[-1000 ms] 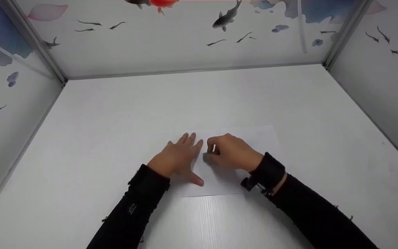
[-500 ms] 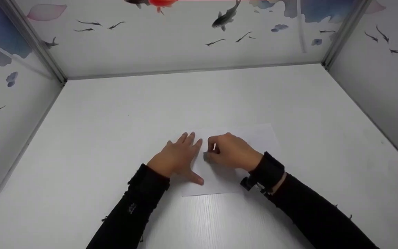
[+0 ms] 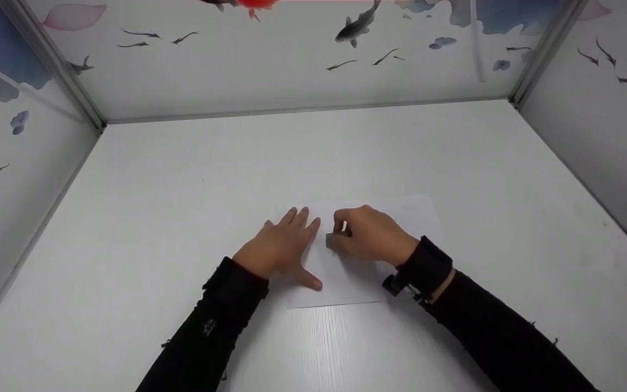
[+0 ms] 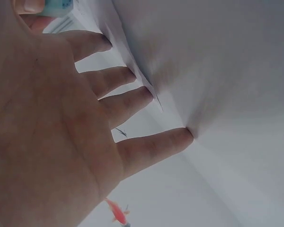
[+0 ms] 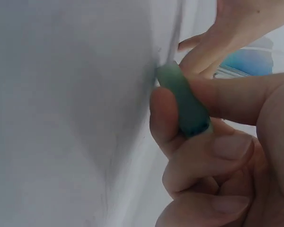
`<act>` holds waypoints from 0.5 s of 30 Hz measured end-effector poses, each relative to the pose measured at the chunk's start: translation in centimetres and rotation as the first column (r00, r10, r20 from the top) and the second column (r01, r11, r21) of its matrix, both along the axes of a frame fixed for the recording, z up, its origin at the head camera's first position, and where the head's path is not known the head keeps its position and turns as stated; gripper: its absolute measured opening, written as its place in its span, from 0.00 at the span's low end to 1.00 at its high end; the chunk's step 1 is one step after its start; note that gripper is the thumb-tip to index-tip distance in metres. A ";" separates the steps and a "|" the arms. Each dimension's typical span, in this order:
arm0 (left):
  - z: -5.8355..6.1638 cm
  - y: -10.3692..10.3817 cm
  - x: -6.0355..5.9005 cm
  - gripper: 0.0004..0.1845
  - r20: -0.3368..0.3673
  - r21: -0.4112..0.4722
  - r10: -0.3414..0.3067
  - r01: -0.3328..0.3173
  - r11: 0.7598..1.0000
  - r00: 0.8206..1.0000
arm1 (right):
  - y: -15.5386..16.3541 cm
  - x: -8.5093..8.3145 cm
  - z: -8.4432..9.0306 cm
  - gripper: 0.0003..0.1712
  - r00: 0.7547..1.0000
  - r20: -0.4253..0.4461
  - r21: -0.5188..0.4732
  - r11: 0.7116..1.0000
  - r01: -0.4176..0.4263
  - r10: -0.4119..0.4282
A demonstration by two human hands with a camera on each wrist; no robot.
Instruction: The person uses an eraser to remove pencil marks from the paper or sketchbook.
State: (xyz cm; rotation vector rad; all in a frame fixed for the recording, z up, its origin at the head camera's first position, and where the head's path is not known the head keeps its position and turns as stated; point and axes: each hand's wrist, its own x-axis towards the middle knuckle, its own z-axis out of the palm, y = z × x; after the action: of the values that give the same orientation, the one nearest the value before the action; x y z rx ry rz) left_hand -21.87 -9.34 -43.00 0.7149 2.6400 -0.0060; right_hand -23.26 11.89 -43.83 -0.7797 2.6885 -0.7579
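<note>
A sheet of white paper (image 3: pixel 346 288) lies on the white table. My left hand (image 3: pixel 282 247) rests on its left part with fingers spread and straight; in the left wrist view the fingertips (image 4: pixel 146 94) touch the sheet and the surface beside it. Just to the right, my right hand (image 3: pixel 373 234) pinches a small green eraser (image 5: pixel 187 101) between thumb and fingers. One pale end of the eraser meets the paper. Faint specks or marks show on the sheet in the right wrist view; what they are I cannot tell.
The white table (image 3: pixel 183 163) is bordered by a back panel (image 3: pixel 270 76), a left panel (image 3: pixel 19 163) and a right panel (image 3: pixel 591 120), printed with fish and blue patches. Each wrist wears a black band.
My right hand has shifted slightly up and to the right with the eraser, away from the left hand. The left hand stays in place on the paper.
</note>
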 end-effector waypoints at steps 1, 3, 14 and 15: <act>0.0 0.0 0.0 0.70 0.003 -0.004 -0.001 0.001 1.000 1.000 | 0.0 0.0 0.1 0.07 1.000 0.002 0.000 1.000 -0.012 0.012; -0.1 0.0 -0.1 0.70 0.009 -0.005 0.000 0.000 1.000 1.000 | 0.1 0.0 0.2 0.06 0.999 0.011 0.003 0.999 -0.045 0.045; -0.2 0.0 -0.1 0.70 0.002 -0.009 -0.004 0.004 1.000 1.000 | 0.1 0.0 0.2 0.06 1.000 -0.014 0.018 1.000 -0.006 0.006; -0.2 0.0 -0.1 0.70 0.004 -0.005 -0.002 0.002 1.000 1.000 | 0.0 0.0 0.2 0.07 1.000 -0.018 0.022 1.000 0.007 -0.007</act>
State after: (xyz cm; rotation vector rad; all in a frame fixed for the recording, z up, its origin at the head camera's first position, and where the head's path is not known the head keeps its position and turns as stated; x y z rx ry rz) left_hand -22.00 -9.34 -43.22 0.7151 2.6348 -0.0113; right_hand -23.28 11.93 -43.64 -0.7760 2.7124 -0.7245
